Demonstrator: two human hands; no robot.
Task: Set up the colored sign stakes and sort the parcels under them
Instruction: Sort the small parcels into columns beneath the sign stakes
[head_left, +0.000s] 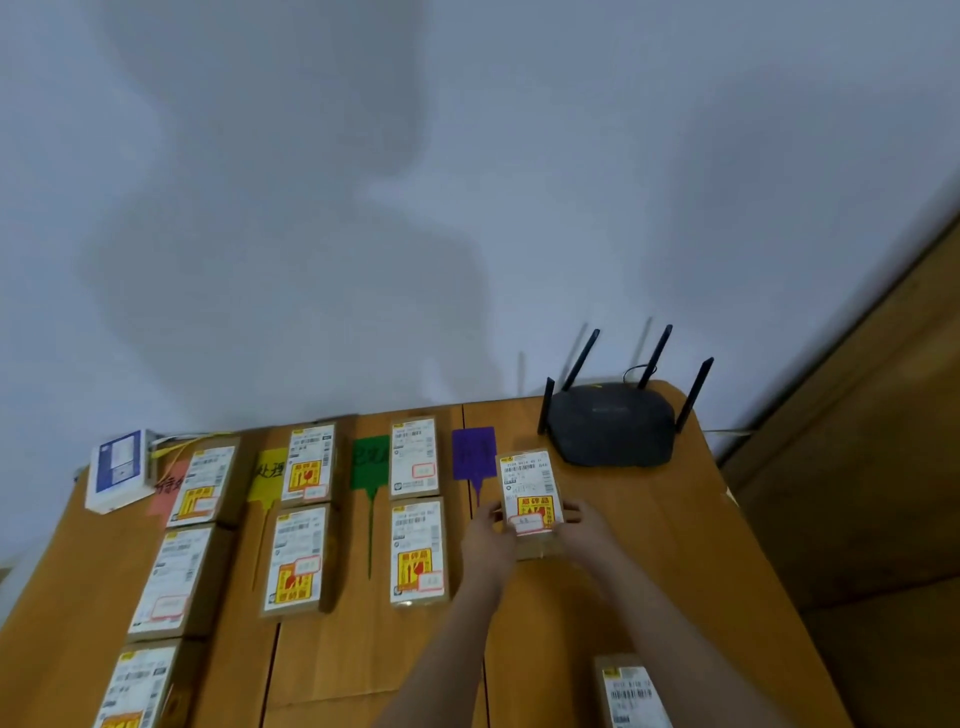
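Observation:
Four sign stakes lie flat on the wooden table (649, 571): pink (167, 486), yellow (267, 475), green (370, 462) and purple (472, 453). Labelled brown parcels lie in columns beside the pink, yellow and green stakes. Both my hands hold one parcel (530, 493) just right of the purple stake. My left hand (488, 535) grips its left side and my right hand (579, 530) grips its right side. One more parcel (631, 693) lies near the table's front right.
A black router (613, 423) with several antennas sits at the table's back right, just behind the held parcel. A white and blue box (117, 467) with yellow cables stands at the back left. A wall rises behind, and a wooden panel stands to the right.

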